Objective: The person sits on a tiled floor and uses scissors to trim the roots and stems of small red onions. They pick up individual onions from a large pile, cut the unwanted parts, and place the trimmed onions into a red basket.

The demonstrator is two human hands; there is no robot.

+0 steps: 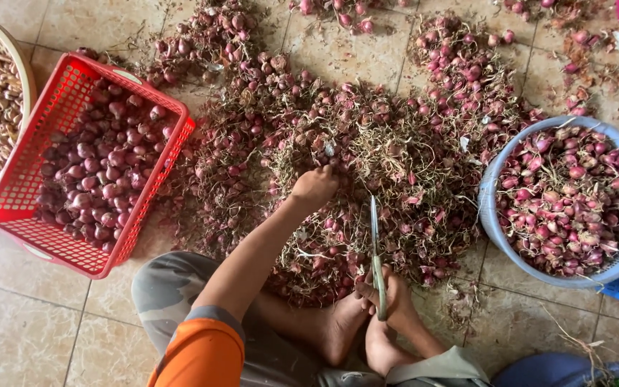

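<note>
A: Where are the hands?

B: The left hand (pixel 314 187) reaches into the heap of untrimmed shallots (pixel 367 165) on the tiled floor (pixel 23 330), fingers curled together on a bulb. The right hand (pixel 394 299) rests by the feet, fingers wrapped round the handle of a knife (pixel 375 251) standing blade-up.

A: How far along does it look?

B: Partway, I'd judge. The red basket (pixel 19 179) on the left holds a good layer of clean bulbs, and the blue basin (pixel 488 208) on the right is nearly full of shallots. A large rooty pile is left between them.
</note>
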